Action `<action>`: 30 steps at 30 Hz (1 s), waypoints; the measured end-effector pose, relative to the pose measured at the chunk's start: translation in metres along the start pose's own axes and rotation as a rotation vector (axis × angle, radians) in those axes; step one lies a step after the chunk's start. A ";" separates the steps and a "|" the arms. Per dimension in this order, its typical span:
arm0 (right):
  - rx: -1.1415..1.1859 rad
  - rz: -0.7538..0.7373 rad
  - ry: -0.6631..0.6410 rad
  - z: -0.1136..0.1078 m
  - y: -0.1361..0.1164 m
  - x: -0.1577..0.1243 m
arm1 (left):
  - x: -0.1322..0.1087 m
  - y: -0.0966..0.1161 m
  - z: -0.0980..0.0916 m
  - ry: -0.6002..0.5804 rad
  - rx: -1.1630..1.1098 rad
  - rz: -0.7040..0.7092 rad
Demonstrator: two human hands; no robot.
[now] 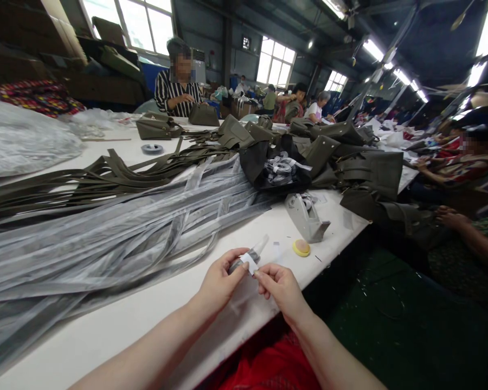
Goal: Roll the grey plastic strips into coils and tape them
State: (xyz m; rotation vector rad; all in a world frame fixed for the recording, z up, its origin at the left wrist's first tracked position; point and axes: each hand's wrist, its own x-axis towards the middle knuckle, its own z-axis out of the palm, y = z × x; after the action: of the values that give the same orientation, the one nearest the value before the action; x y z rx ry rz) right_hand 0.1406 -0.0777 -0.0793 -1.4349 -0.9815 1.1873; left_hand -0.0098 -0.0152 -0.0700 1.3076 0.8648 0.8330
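Observation:
My left hand [222, 279] is closed around a small grey piece wrapped in clear plastic [257, 250], with a white strip of tape or label [250, 262] across it. My right hand [280, 287] pinches the end of that white strip with thumb and forefinger. Both hands are over the near edge of the white table [146, 309]. Just beyond them stand a grey tape dispenser [307, 216] and a small yellow round pad [301, 248].
Long olive straps in clear plastic sleeves [106, 233] cover the table's left. Olive bags [361, 168] and a dark bag holding wrapped parts [278, 168] lie behind. A tape roll [152, 148] sits farther back. Other people work at the far end and right side.

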 end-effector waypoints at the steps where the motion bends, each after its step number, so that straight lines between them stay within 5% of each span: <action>1: -0.009 0.005 0.006 0.000 0.000 0.000 | 0.000 -0.001 0.000 0.001 0.007 0.005; 9: -0.014 -0.024 -0.097 0.006 -0.005 -0.001 | -0.004 0.006 0.001 0.094 0.225 0.020; 17: 0.121 -0.064 -0.026 0.025 -0.006 0.008 | -0.024 0.010 0.008 0.171 0.462 0.504; 22: 0.237 -0.273 -0.122 0.017 -0.016 -0.009 | -0.024 0.002 0.013 0.191 0.417 0.558; 26: -0.188 -0.549 0.245 -0.004 -0.044 -0.010 | -0.024 -0.009 0.018 0.188 0.467 0.570; 30: -0.594 -1.002 0.699 -0.035 -0.123 0.042 | -0.022 -0.019 0.018 0.175 0.455 0.513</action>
State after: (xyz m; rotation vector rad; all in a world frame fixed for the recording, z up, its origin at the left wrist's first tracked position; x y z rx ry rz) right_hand 0.1840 -0.0214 0.0348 -1.3260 -1.3179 -0.3523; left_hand -0.0031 -0.0441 -0.0866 1.9256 0.8994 1.2091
